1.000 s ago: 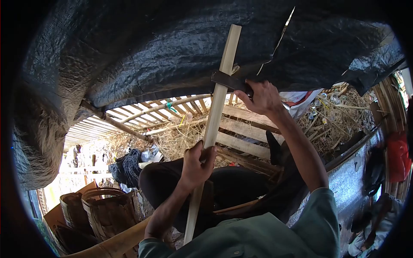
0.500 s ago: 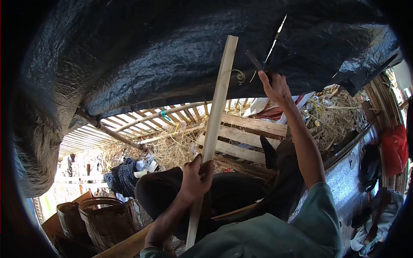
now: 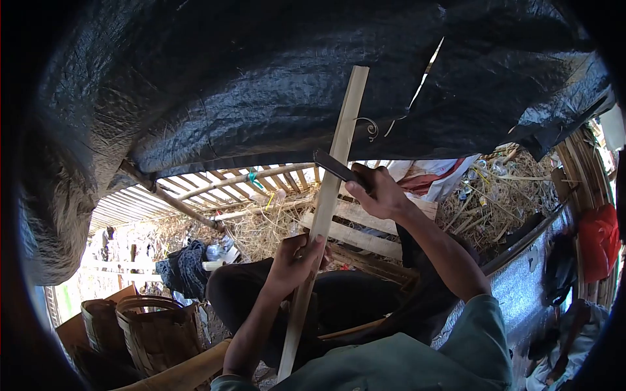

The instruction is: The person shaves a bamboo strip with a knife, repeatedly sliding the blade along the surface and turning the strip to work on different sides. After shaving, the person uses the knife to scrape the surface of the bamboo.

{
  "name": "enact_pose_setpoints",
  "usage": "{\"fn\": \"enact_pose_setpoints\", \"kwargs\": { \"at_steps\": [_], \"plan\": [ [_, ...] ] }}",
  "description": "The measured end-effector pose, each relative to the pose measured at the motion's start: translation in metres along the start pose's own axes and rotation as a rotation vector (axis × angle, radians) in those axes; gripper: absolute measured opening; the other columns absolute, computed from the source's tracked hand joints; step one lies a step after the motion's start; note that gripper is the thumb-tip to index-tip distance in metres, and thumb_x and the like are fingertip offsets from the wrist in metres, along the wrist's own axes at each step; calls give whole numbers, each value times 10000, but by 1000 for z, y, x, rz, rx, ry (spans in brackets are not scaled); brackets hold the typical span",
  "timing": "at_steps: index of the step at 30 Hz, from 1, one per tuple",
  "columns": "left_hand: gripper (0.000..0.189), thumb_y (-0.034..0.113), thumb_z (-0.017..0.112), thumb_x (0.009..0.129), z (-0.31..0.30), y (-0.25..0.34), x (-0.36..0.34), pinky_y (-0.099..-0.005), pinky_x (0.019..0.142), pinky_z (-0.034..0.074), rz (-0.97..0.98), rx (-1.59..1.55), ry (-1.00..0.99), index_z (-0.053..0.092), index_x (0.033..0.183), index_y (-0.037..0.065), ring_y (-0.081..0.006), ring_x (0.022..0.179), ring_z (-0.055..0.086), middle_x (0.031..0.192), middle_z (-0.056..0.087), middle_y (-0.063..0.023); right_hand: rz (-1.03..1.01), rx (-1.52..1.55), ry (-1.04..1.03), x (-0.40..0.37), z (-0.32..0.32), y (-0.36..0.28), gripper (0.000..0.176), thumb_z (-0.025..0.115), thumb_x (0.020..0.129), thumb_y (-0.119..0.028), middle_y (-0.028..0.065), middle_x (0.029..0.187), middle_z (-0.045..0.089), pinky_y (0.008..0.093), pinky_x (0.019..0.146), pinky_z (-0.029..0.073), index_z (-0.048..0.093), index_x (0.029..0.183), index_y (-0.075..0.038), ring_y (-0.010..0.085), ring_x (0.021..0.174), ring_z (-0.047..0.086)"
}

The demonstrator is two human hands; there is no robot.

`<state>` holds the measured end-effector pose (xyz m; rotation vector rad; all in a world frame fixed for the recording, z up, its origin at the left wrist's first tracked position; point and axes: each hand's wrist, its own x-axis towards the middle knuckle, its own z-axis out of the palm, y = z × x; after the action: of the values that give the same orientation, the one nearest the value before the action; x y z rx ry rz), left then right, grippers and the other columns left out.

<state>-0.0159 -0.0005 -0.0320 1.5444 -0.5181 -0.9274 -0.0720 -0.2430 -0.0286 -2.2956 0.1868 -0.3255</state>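
A long pale bamboo strip stands almost upright in front of me, its top against the black tarp. My left hand grips it near the middle. My right hand holds a dark-bladed knife by the handle, the blade laid across the strip's right edge above my left hand. A thin curled shaving hangs off the strip near its top. My legs in dark trousers are folded beneath the strip.
A black tarp hangs overhead. Wooden pallet slats and dry straw lie ahead. Woven baskets stand at lower left, a bamboo fence behind, a red bag at right.
My right hand swung the knife up past the strip's top, peeling a curl, then came back down; the blade now rests on the strip lower than one second ago.
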Motion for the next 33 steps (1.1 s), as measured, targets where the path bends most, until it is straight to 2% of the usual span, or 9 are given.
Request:
{"fn": "enact_pose_setpoints", "kwargs": {
  "at_steps": [2,3,7,10,11,13,22,28,33],
  "plan": [
    [360,289,512,974,-3,-7,5,-257,586,468,26,173,70,661,902,-30,-99,651,601,707,631,-48,-21,124,26,-1,7,-7,496,526,920,-423,196,599,592,416,579,483,587,1078,43,336,587,641],
    [342,286,540,962,-5,-6,6,-258,594,468,21,221,73,674,908,-24,-86,655,593,717,649,-50,-100,204,37,0,12,-7,395,503,943,-361,111,599,495,338,511,351,561,1020,22,174,533,440],
    [284,248,584,930,-17,-9,13,-251,632,468,0,284,-16,699,903,-10,-70,693,589,728,678,-62,-40,329,-129,-7,10,-5,495,538,930,-382,80,611,512,320,516,347,499,1183,42,136,555,423],
    [253,192,539,916,-16,8,15,-296,674,511,-42,193,-87,647,982,-27,-144,714,639,795,677,-111,-159,328,-130,-11,13,-8,528,581,904,-392,80,608,518,316,534,364,490,1185,47,139,566,443],
    [267,188,502,915,-9,19,15,-322,684,526,-30,82,-100,620,1004,-34,-173,721,652,829,672,-135,-157,276,-141,-12,11,-10,627,606,862,-504,202,650,613,404,605,463,506,1178,28,304,636,646],
    [312,196,476,914,-11,32,23,-370,689,557,-74,-103,-210,533,1110,-40,-240,726,667,909,647,-169,-131,308,-164,-15,17,-10,637,612,858,-501,214,672,621,407,626,474,482,1200,21,324,669,658],
    [224,197,505,959,8,40,47,-266,511,482,-39,-127,-35,571,1031,-4,-146,589,606,786,617,-81,-301,190,9,-20,8,-23,447,648,834,-431,128,571,583,384,570,465,545,991,-25,324,559,618],
    [223,253,517,947,22,30,42,-229,411,362,-41,-78,31,531,933,31,-104,469,484,697,509,-26,-100,-292,-13,-15,2,-10,727,502,807,-710,165,640,632,437,654,543,657,986,-23,338,690,673],
    [291,244,406,1007,35,20,33,-225,400,351,92,123,71,495,857,12,-72,456,425,640,413,2,-168,-381,106,-4,6,12,672,560,798,-662,172,592,615,436,606,538,671,890,-5,363,597,648]
  ]
}}
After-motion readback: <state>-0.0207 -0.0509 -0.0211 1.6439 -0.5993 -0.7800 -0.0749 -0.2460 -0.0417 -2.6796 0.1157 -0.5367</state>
